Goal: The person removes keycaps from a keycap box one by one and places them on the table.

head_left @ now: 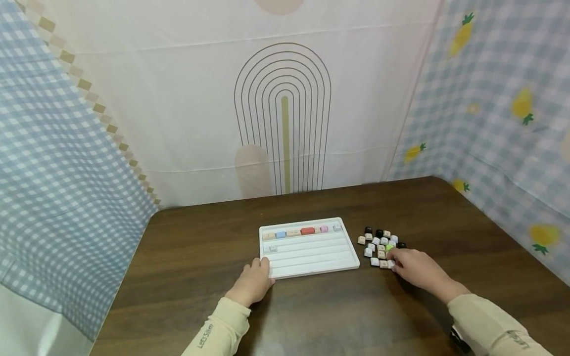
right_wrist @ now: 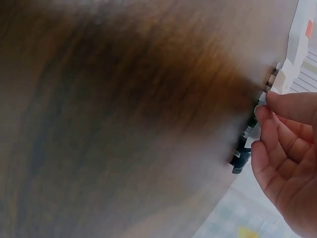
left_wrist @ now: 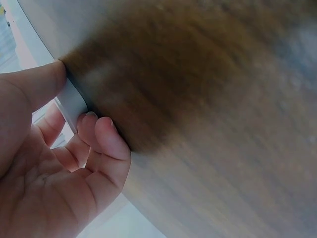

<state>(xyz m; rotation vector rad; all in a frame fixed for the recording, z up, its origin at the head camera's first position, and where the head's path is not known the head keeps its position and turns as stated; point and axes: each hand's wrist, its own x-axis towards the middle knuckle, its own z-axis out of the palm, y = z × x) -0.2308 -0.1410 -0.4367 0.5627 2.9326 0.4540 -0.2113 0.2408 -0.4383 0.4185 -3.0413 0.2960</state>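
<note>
A shallow white tray [head_left: 311,252] with ridged rows lies on the table. My left hand [head_left: 253,283] grips its near left corner; in the left wrist view the thumb and curled fingers [left_wrist: 111,141] close round the tray's edge [left_wrist: 74,105]. Keycaps stand along its back row, among them a red keycap [head_left: 307,231] and a blue keycap [head_left: 280,235]. Two pale keycaps [head_left: 273,249] sit at the left of the second row. Right of the tray, my right hand [head_left: 418,269] pinches a white keycap [right_wrist: 262,97] between thumb and fingertips, at the near edge of a loose keycap cluster [head_left: 381,248].
The cluster mixes white, beige and black keycaps with one lime-green keycap [head_left: 389,247]. Under everything is a dark brown wooden table [head_left: 200,257]. A pale curtain [head_left: 191,109] hangs behind it, with checked cloths [head_left: 498,138] at both sides.
</note>
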